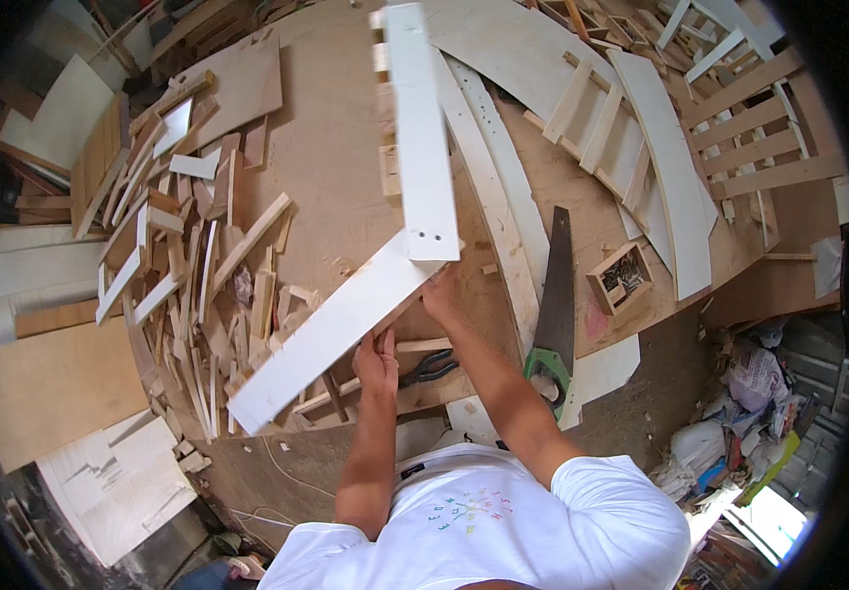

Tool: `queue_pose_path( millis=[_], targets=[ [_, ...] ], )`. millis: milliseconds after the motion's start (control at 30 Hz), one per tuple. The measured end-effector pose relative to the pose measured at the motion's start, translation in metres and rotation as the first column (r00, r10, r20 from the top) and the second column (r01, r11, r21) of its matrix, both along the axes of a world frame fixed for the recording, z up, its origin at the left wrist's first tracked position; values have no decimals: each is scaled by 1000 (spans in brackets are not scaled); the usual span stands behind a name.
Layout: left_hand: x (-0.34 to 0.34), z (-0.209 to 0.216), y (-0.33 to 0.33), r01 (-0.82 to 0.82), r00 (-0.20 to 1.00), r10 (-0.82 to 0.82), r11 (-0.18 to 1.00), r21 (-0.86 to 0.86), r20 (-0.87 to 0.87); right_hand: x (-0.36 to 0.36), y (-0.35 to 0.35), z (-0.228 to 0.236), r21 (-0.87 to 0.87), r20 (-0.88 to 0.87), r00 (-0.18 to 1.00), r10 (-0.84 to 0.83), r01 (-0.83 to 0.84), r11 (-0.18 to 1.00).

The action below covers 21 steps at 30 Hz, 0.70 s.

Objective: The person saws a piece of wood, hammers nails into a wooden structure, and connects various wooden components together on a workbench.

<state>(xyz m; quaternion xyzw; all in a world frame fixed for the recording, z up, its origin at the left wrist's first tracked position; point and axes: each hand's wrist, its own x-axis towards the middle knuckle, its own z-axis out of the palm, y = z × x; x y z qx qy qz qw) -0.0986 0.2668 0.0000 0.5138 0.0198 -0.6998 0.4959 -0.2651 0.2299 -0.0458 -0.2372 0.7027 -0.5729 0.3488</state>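
Two white boards meet at an angle in front of me, forming a joined frame. The longer board [424,128] runs away from me, with two dark screw spots near its close end. From that joint the second board [321,339] slants down to the left. My left hand [377,364] grips the slanted board's near edge, its fingertips partly hidden beneath. Close under the corner, my right hand [436,293] holds the frame, most of its fingers covered by the wood. Pliers with dark handles [429,370] lie beside my left hand, next to a wooden strip [422,345].
A handsaw with a green handle [549,374] lies to the right of my right forearm. Beyond it stands a small wooden box of screws [621,278]. Wood offcuts [188,236] pile up on the left. Long white curved strips [503,167] and a slatted frame [596,128] lie farther right.
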Motion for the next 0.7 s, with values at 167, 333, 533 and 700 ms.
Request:
queue_pose_path(
  millis=[167,333,533,700],
  targets=[
    [2,3,-6,42,999,-42,999,13,26,-2,12,32,138,-69,995,-70,79,987],
    [-7,9,-8,-119,992,119,993,-23,33,-6,5,8,195,72,996,-54,39,980],
    [-30,-10,3,-99,953,141,981,-166,268,-2,3,-13,185,-546,835,-61,191,964],
    [-38,-15,5,-148,967,189,963,-225,172,-7,-4,-29,143,-310,945,-108,158,977]
  ],
)
